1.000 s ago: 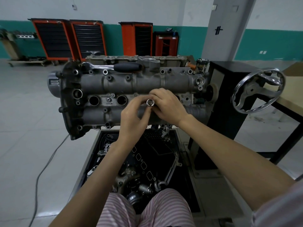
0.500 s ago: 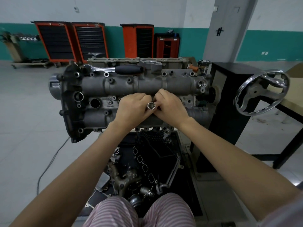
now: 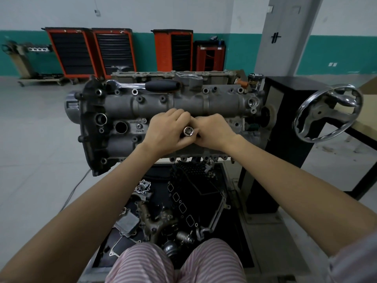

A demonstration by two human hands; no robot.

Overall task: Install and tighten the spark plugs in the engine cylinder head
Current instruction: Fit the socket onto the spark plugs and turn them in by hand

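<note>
Chrome-bright steel: a socket [image 3: 188, 131], open end facing the viewer, pinched between the fingertips of both hands over the middle of the cylinder head [image 3: 183, 107]. Left hand [image 3: 166, 131], at 9 o'clock of the socket, fingers curled round it, thumb underneath. Right hand [image 3: 214, 132], at 3 o'clock, fingers bent inward and closed on the same socket; knuckles of the two hands touching above it. Whether a spark plug sits in the socket cannot be told; none is visible. Cylinder head: grey cast metal, mounted sideways on a stand, its dark end cover [image 3: 89, 127] at 9 o'clock. One open plug well [image 3: 120, 127] lies at 9 o'clock of the hands, near the left hand; the wells under the hands are hidden. Ratchet wrench [image 3: 142, 85], chrome shaft and black handle, lying flat on the upper edge of the head at 12 o'clock, apart from both hands. Chrome handwheel [image 3: 327, 113] at 3 o'clock, beside a black cabinet [image 3: 285, 111]. Tray [image 3: 232, 221] of loose engine parts and black gaskets at 6 o'clock, below the head. Striped pink trousers [image 3: 175, 262] at the bottom edge. Three orange tool cabinets [image 3: 89, 51] against the teal-and-white wall at 11 to 12 o'clock, well apart from the stand.
</note>
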